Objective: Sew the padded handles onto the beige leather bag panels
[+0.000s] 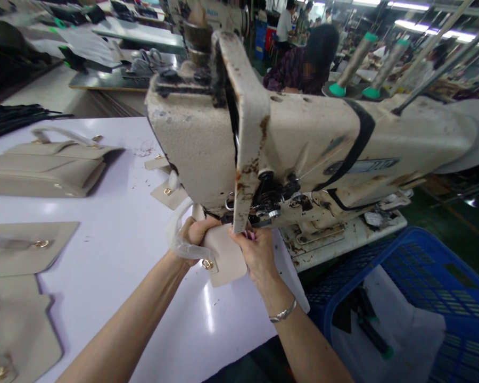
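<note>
A beige bag panel [228, 261] with rounded corners lies under the head of a sewing machine [199, 143]. My left hand [195, 235] is closed on its left side, close to the needle area. A handle wrapped in clear plastic [183, 246] loops over that hand and ends at a gold ring [207, 264] on the panel. My right hand [258, 254] pinches the panel's upper right edge, thumb on top. Something small and pinkish [249, 234] shows by its fingers; its kind is unclear. The machine's head hides the needle and the fingertips.
On the white tabletop [115, 298], a beige handbag [43, 167] and flat beige panels [27, 247] lie at left. Small pieces with gold rings [170, 191] sit behind my left hand. A blue basket [417, 239] with thread cones stands at right. Another person [303, 64] sits beyond the machine.
</note>
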The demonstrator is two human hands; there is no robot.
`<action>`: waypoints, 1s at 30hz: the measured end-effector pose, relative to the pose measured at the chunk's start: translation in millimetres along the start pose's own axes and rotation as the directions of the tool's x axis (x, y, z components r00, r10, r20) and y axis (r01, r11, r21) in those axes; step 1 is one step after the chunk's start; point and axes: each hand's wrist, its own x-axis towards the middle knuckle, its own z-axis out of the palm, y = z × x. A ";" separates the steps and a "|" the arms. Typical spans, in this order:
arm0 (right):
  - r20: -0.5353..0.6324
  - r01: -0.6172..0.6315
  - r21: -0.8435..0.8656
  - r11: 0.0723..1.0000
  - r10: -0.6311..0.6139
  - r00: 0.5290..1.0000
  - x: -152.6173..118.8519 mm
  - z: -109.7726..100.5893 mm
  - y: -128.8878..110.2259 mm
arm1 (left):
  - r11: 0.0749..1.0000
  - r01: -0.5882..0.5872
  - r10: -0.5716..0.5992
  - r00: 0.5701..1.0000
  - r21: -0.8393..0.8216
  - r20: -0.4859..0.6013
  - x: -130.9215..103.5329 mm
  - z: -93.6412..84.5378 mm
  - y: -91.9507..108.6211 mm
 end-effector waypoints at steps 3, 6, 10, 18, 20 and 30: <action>0.045 0.118 -0.080 0.990 -0.115 0.992 -10.5 -6.0 -5.2 | 0.999 0.000 -0.001 0.999 0.043 0.035 4.8 -8.3 -8.1; 0.122 0.193 -0.117 0.974 -0.179 0.976 -23.6 -12.0 -8.6 | 0.999 -0.024 0.023 0.999 0.032 0.047 6.8 -14.6 -17.1; 0.157 0.254 -0.128 0.959 -0.233 0.960 -27.8 -20.2 -7.3 | 0.999 0.031 -0.029 0.998 -0.037 0.061 -2.0 -12.6 -22.7; 0.421 0.168 -0.067 0.984 -0.124 0.898 -2.8 -47.3 -26.3 | 0.988 -0.042 0.037 0.998 -0.146 -0.042 -25.9 9.0 -31.6; 0.441 0.180 -0.086 0.980 -0.125 0.889 -0.1 -50.3 -29.9 | 0.982 -0.060 0.052 0.997 -0.180 -0.048 -27.0 11.8 -34.1; 0.580 0.177 -0.102 0.979 -0.086 0.810 20.6 -65.1 -44.8 | 0.945 -0.159 0.107 0.976 -0.285 -0.190 -41.2 35.7 -34.7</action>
